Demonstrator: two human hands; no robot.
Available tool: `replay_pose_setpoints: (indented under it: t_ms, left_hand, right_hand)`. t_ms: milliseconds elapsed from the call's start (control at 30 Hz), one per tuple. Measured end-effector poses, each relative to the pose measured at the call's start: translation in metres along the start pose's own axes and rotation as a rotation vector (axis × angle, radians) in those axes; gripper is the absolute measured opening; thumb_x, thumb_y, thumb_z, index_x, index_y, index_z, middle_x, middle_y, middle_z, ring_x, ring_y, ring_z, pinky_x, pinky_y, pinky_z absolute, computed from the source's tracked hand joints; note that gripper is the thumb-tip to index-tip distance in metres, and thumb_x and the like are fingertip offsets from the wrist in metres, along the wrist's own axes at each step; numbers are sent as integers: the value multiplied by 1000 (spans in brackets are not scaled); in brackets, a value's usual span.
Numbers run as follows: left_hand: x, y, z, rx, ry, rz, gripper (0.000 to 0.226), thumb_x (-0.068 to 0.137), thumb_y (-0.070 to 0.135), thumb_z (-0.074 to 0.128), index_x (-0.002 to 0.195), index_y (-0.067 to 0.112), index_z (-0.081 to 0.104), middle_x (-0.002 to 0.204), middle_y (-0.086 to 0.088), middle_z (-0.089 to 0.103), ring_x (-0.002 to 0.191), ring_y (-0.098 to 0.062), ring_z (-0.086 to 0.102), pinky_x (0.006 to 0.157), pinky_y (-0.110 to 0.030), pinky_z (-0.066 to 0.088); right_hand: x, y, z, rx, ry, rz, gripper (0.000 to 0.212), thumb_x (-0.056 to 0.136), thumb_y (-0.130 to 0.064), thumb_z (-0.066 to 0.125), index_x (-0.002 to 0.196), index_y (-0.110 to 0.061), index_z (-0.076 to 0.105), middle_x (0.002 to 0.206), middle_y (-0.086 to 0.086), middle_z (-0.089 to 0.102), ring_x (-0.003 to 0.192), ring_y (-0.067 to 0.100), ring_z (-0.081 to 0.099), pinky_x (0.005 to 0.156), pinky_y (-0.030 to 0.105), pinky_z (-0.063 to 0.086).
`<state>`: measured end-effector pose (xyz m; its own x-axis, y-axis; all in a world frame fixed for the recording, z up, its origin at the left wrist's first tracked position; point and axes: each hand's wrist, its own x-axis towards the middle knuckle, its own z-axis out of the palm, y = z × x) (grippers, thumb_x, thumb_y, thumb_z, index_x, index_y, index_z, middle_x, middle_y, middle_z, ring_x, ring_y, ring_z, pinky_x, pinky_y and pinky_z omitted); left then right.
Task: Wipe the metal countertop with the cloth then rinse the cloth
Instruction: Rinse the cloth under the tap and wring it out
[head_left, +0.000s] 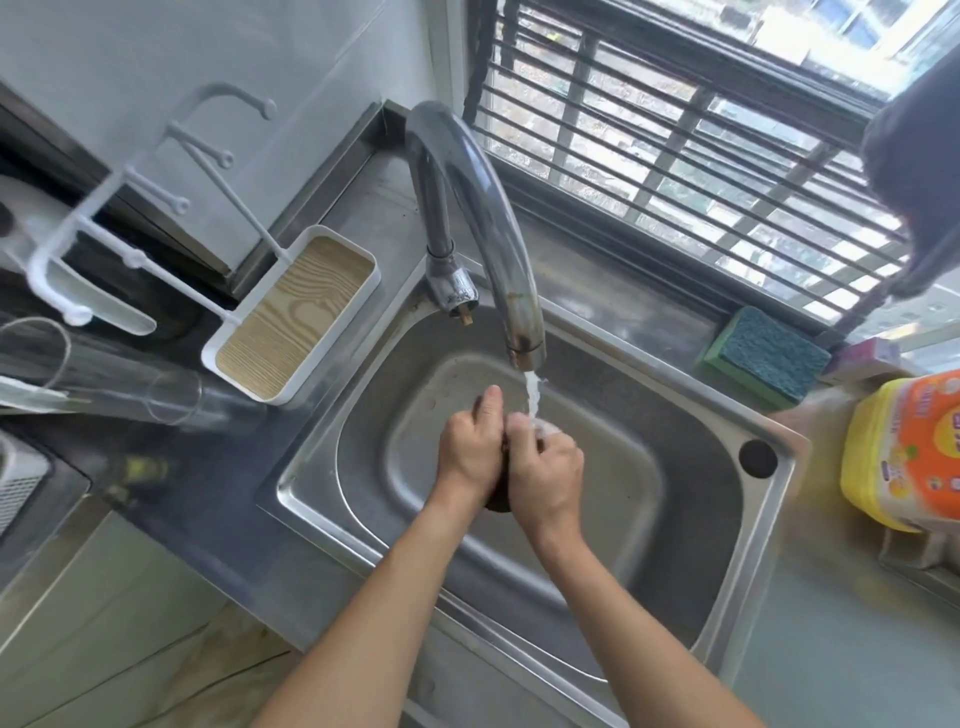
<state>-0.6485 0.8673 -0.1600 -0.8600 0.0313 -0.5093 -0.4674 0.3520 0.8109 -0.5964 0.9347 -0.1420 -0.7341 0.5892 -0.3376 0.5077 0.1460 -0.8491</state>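
Cloth (500, 499) between left hand (470, 452), right hand (548, 475)

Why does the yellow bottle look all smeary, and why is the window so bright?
Head view: the yellow bottle sits at the frame's edge, where the wide lens stretches and smears; daylight glares white through the window; the faucet bulges from distortion; both hands, left hand and right hand, stay fairly sharp mid-frame.
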Motion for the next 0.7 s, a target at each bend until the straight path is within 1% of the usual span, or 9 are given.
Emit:
replay_pose_setpoints:
  t_ms: [100, 167, 233, 300, 400, 500, 567, 600, 700]
  left_hand:
    - [5, -1, -2, -2, 54, -67, 65, 94, 56, 44, 73, -1, 67, 74, -13, 73, 76, -28, 68, 74, -45, 54]
    - [-4, -1, 5, 39, 6, -24, 59, 94, 53, 41, 70, 5, 67, 78, -19, 73, 81, -34, 69, 72, -41, 54]
    - [-17, -1, 12, 38, -96, 77, 48, 99, 47, 41, 69, 16, 62, 77, -14, 72, 73, -26, 65, 69, -35, 48]
    - [-23, -2, 16, 38, -156, 119, 37, 98, 48, 39, 88, 21, 63, 92, -8, 71, 85, -18, 64, 79, -36, 50]
    - [-14, -2, 16, -158, -46, -116, 69, 95, 71, 33, 120, 14, 60, 125, -5, 56, 122, -22, 54, 110, -43, 41]
    - [-4, 3, 9, -394, -142, -259, 97, 85, 88, 13, 127, 16, 63, 126, -12, 67, 120, -25, 63, 107, -42, 48]
    - [-5, 16, 2, -378, -208, -270, 86, 94, 77, 14, 134, 15, 59, 129, -8, 66, 122, -22, 61, 110, -39, 45]
    - [-4, 22, -1, -349, -193, -253, 75, 95, 73, 28, 130, 15, 62, 127, -6, 67, 121, -23, 62, 110, -41, 45]
    - [16, 35, -13, -154, 89, -75, 33, 91, 43, 59, 109, 17, 66, 107, 1, 69, 106, -19, 65, 98, -36, 49]
  right_hand:
    - [1, -4, 2, -55, -45, -60, 43, 90, -36, 51, 51, -20, 42, 46, -5, 46, 52, 12, 45, 58, 35, 34]
    - [24, -4, 1, -73, 16, 104, 49, 99, -39, 52, 55, -15, 49, 51, -4, 51, 64, 26, 52, 63, 36, 33]
    - [42, -1, -3, -28, 65, 302, 51, 101, -47, 48, 68, -11, 61, 66, 1, 63, 80, 32, 60, 75, 40, 44]
    - [47, 2, -6, 96, 39, 390, 54, 93, -57, 44, 75, -10, 65, 78, 7, 71, 83, 29, 64, 85, 47, 50]
    - [36, 1, -6, 310, -102, 350, 40, 96, -51, 51, 84, -15, 63, 79, 5, 70, 77, 16, 65, 82, 45, 55]
    - [26, 0, -4, 415, -266, 342, 34, 92, -40, 74, 110, -13, 61, 99, 11, 75, 90, 17, 72, 80, 33, 57]
    - [26, -1, -6, 423, -255, 358, 40, 87, -24, 82, 117, -10, 59, 104, 14, 73, 91, 21, 73, 72, 27, 58]
    - [28, -3, -8, 430, -222, 367, 38, 87, -15, 81, 116, -8, 58, 101, 13, 72, 85, 20, 72, 67, 25, 57]
    - [33, -9, -15, 490, -190, 395, 28, 90, 0, 71, 111, -9, 56, 86, 8, 65, 63, 11, 66, 56, 23, 55]
